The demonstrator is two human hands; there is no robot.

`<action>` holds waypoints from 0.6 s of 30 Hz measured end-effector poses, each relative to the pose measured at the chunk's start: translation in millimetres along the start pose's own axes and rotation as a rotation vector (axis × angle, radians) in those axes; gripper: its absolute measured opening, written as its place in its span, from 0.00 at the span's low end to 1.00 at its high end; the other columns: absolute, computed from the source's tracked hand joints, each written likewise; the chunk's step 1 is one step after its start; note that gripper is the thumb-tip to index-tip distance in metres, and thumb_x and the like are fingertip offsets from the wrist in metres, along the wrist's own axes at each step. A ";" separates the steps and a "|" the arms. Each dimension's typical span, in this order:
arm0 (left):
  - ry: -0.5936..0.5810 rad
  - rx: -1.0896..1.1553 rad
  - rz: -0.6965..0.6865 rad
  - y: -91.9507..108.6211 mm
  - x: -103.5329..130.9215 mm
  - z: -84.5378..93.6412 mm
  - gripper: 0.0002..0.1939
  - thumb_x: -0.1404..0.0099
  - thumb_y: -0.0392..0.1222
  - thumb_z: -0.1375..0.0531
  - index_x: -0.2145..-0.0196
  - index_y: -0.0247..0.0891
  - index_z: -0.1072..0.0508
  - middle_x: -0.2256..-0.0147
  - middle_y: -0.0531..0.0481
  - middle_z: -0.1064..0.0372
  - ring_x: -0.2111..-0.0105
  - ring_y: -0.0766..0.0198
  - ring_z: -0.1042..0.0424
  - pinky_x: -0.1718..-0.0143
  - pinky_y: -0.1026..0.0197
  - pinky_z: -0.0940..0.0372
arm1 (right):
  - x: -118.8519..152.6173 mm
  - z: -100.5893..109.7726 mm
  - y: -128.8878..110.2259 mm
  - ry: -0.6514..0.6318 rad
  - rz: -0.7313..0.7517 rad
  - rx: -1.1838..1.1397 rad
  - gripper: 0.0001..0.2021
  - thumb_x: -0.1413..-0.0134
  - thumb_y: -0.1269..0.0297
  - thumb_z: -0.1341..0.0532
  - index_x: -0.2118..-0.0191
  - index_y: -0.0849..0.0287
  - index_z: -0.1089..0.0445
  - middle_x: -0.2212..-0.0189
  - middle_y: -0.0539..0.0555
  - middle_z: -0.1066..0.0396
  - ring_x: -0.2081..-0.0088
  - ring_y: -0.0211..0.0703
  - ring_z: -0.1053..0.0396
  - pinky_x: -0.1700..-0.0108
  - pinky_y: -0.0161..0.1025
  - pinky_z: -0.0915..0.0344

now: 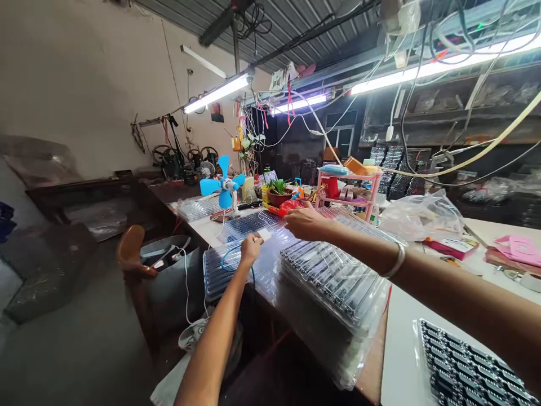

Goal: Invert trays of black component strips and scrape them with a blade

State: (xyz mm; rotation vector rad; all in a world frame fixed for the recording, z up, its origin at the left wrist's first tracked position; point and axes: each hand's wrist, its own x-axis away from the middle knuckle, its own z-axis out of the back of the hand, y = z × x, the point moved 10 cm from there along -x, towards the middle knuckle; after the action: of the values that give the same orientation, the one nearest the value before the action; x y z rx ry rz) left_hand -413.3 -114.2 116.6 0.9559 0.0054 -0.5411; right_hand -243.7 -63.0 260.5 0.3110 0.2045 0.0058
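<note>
My left hand [251,249] is closed on a small white rectangular piece [265,234], above plastic-covered trays on the table. A blue cord [225,257] loops beside it. Farther right, my right hand [307,222] is raised with its fingers curled together; whatever they may hold is too hidden to make out. Just beyond those fingers lies a red plastic packet [288,207]. Below my right forearm stands a tall stack of clear plastic trays [325,276], with rows of dark parts in the top one. A blue-bladed fan [225,184] stands past my left hand.
A pink rack [372,194] and a potted plant [279,194] stand at the back. At right are a clear plastic bag [422,214] and a tray of black parts [473,361]. A wooden chair [131,254] is at left. Cables [486,149] hang low overhead.
</note>
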 end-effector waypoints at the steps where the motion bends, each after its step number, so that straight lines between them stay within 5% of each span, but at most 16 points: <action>1: 0.020 0.066 0.017 -6.1 0.6 9.1 0.18 0.35 0.46 0.43 0.50 0.36 0.34 0.51 0.44 0.34 0.56 0.58 0.31 0.57 0.50 0.32 | -8.3 -4.5 3.4 -0.002 -0.014 -0.007 0.12 0.41 0.68 0.48 0.63 0.65 0.28 0.64 0.64 0.28 0.59 0.52 0.30 0.54 0.51 0.46; 4: 0.052 0.289 0.053 -23.8 11.1 31.6 0.18 0.34 0.47 0.44 0.50 0.35 0.34 0.54 0.44 0.33 0.59 0.60 0.30 0.59 0.52 0.31 | -32.4 -16.9 8.1 0.009 -0.038 -0.044 0.14 0.43 0.70 0.46 0.53 0.65 0.30 0.57 0.66 0.30 0.56 0.54 0.31 0.55 0.49 0.42; 8: 0.077 0.499 0.032 -36.0 31.3 52.3 0.17 0.34 0.48 0.45 0.51 0.35 0.34 0.58 0.46 0.32 0.64 0.63 0.29 0.64 0.56 0.31 | -63.7 -34.5 -0.2 0.039 0.017 -0.107 0.28 0.44 0.73 0.44 0.38 0.59 0.46 0.41 0.63 0.44 0.49 0.49 0.35 0.53 0.40 0.38; 15: 0.069 0.518 -0.010 -33.0 33.0 50.1 0.14 0.33 0.47 0.45 0.56 0.34 0.32 0.65 0.50 0.32 0.73 0.69 0.32 0.73 0.63 0.34 | -114.5 -82.6 -27.5 -0.119 0.169 -0.119 0.15 0.40 0.61 0.42 0.50 0.61 0.34 0.52 0.57 0.33 0.55 0.44 0.32 0.54 0.48 0.32; 18: 0.110 0.436 -0.029 -27.0 27.2 49.6 0.20 0.40 0.49 0.38 0.54 0.35 0.34 0.63 0.49 0.33 0.71 0.67 0.32 0.72 0.62 0.35 | -127.6 -93.0 -31.5 -0.157 0.248 -0.112 0.15 0.40 0.60 0.42 0.50 0.61 0.34 0.54 0.56 0.32 0.57 0.43 0.31 0.57 0.46 0.31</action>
State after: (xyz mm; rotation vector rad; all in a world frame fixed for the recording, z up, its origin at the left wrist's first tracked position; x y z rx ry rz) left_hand -413.0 -176.9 118.3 1.4117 -0.0002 -0.5254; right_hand -388.1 -69.6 189.7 0.2219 0.0088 0.2362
